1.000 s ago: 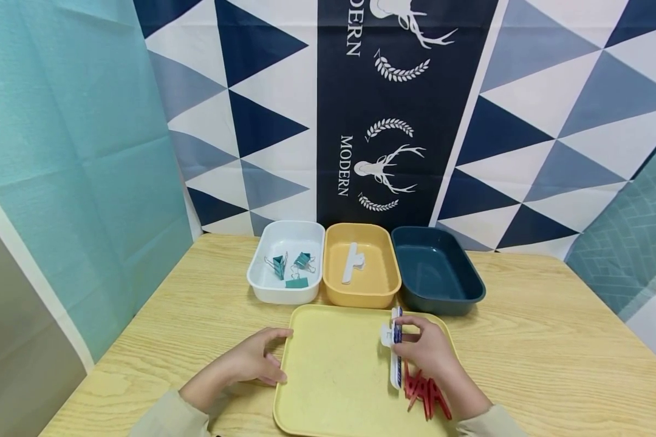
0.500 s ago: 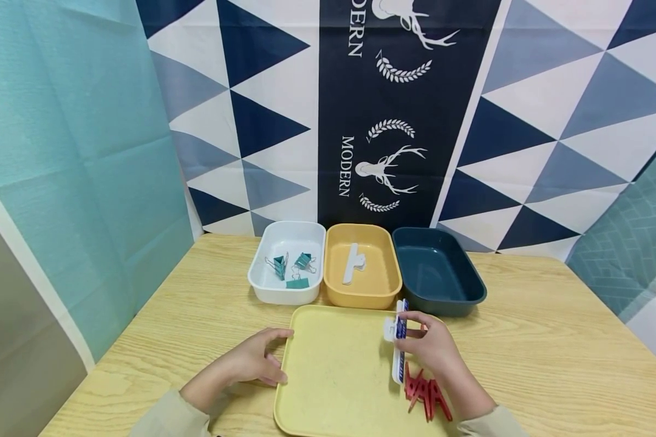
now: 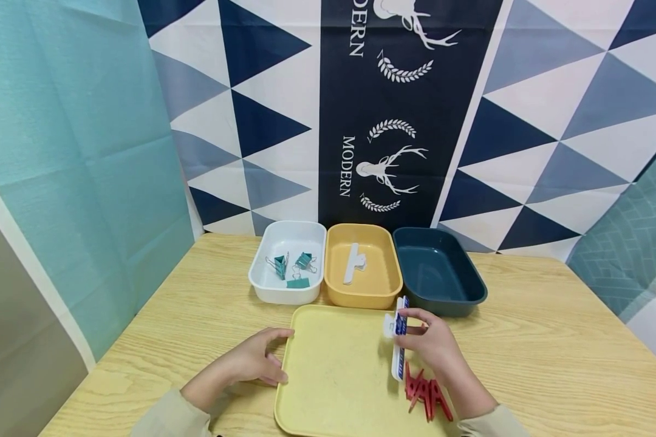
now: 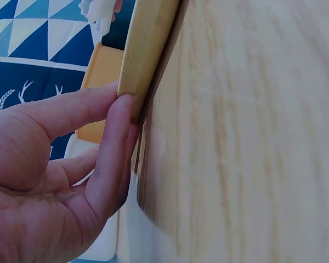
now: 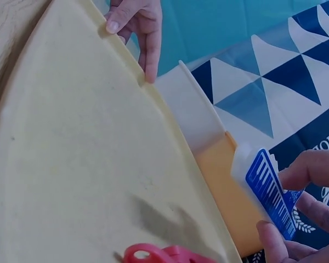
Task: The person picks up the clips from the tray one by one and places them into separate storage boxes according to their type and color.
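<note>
Over the right side of the yellow tray (image 3: 333, 376), my right hand (image 3: 436, 345) pinches a white bag clip (image 3: 398, 363) with a blue printed label (image 5: 270, 192). The clip stands lengthwise above the surface, its shadow visible on the tray. Along the tray's left rim rests my left hand (image 3: 251, 359), its thumb and fingertips touching the edge while the fingers stay spread and relaxed. Several red clothespins (image 3: 418, 387) lie under and beside my right forearm; another bit of red shows behind the right fingers. The left wrist view has the left hand (image 4: 55, 181) against the rim.
Behind the tray stand three bins side by side: a white bin (image 3: 262, 290) with teal binder clips (image 3: 279, 267), a yellow-orange bin (image 3: 336, 293) with one white bag clip (image 3: 353, 264), and a dark blue bin (image 3: 434, 267). A patterned cloth (image 3: 276, 54) hangs behind the wooden table (image 3: 552, 346).
My right hand has lifted the bag clip off the tray and carried it slightly toward the bins and right. My left hand stays at the rim.
</note>
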Tool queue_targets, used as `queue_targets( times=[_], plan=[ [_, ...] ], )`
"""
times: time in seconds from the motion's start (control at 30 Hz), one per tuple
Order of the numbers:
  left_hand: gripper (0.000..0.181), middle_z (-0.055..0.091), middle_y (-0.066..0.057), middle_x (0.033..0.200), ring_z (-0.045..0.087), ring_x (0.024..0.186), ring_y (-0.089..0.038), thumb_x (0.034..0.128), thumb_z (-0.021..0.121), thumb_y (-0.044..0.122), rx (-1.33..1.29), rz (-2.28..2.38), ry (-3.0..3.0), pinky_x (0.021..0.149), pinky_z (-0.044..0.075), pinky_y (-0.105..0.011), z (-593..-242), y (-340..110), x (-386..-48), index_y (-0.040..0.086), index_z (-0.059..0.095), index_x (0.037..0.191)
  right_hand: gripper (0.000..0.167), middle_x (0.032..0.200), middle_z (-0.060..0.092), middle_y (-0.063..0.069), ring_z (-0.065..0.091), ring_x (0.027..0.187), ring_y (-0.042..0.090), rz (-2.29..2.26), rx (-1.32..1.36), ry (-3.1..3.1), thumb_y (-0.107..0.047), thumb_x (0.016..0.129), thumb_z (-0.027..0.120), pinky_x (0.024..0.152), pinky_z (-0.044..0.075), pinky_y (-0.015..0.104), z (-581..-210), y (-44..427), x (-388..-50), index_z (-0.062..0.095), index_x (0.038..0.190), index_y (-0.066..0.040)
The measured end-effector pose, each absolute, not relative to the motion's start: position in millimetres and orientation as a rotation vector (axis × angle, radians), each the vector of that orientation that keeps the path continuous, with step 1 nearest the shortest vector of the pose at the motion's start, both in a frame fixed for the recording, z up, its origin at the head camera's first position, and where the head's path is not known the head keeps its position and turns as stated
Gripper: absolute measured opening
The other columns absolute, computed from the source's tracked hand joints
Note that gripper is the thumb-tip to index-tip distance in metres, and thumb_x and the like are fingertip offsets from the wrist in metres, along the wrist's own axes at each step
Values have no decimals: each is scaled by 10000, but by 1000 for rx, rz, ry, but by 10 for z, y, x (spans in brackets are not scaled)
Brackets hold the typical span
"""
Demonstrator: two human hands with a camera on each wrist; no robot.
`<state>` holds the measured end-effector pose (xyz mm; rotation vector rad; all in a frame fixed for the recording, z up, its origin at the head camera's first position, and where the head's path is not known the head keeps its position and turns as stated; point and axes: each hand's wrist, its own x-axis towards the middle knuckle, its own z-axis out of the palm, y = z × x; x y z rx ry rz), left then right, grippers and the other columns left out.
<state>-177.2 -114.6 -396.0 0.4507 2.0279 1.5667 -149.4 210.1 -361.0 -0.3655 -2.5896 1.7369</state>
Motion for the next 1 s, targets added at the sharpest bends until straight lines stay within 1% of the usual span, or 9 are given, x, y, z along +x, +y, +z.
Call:
queue_targets(
  times=[0.13, 0.27, 0.47, 0.63, 0.73, 0.83, 0.9, 1.0],
  plan=[
    [815, 497, -163, 976, 608, 679, -186, 690, 742, -114, 448, 1560, 2033, 632, 582, -363, -3963, -1144, -1771, -23, 343, 1396, 472, 1126, 558, 222, 554, 979, 298, 1758, -358, -2577, 10, 752, 736, 720, 532, 331, -3589, 2095, -1507, 584, 1198, -20],
    [813, 468, -160, 1011, 604, 677, -186, 689, 743, -115, 447, 1559, 2041, 626, 582, -363, -3963, -1149, -1764, -22, 348, 1393, 479, 1185, 522, 232, 553, 998, 307, 1763, -360, -2576, -6, 764, 733, 750, 541, 354, -3560, 2077, -1521, 577, 1217, -27],
    [819, 519, -164, 945, 611, 670, -190, 692, 738, -118, 455, 1562, 2034, 620, 582, -362, -3966, -1152, -1755, -28, 333, 1398, 478, 1200, 503, 243, 550, 1011, 314, 1798, -312, -2536, 14, 778, 714, 760, 546, 363, -3537, 2054, -1549, 561, 1231, 6],
    [825, 543, -161, 904, 611, 670, -187, 691, 737, -118, 460, 1565, 2029, 623, 582, -359, -3979, -1148, -1757, -24, 328, 1401, 481, 1209, 485, 238, 535, 1018, 318, 1774, -286, -2539, 4, 784, 715, 755, 539, 330, -3514, 2057, -1566, 555, 1238, 23],
    [829, 552, -168, 867, 604, 658, -177, 689, 736, -119, 463, 1565, 2027, 625, 582, -359, -3982, -1146, -1755, -27, 324, 1402, 480, 1178, 514, 236, 536, 1004, 306, 1759, -284, -2544, -1, 787, 712, 761, 529, 310, -3497, 2057, -1579, 554, 1240, 21],
    [828, 528, -167, 892, 596, 651, -171, 687, 733, -125, 456, 1563, 2030, 626, 582, -359, -3973, -1147, -1753, -24, 327, 1402, 471, 1140, 548, 233, 545, 982, 284, 1752, -289, -2540, 7, 792, 699, 758, 513, 282, -3478, 2057, -1598, 556, 1240, 19],
    [827, 525, -164, 915, 599, 666, -176, 689, 731, -125, 447, 1561, 2034, 629, 582, -357, -3966, -1144, -1756, -20, 327, 1404, 469, 1144, 545, 223, 541, 977, 278, 1746, -285, -2542, 4, 799, 695, 757, 504, 269, -3463, 2061, -1617, 553, 1245, 18],
    [824, 560, -163, 898, 615, 678, -192, 694, 726, -129, 441, 1561, 2034, 626, 582, -357, -3959, -1139, -1759, -20, 323, 1405, 474, 1170, 531, 231, 534, 992, 291, 1755, -289, -2545, -12, 811, 694, 769, 500, 268, -3438, 2072, -1644, 543, 1259, 13]
  ],
)
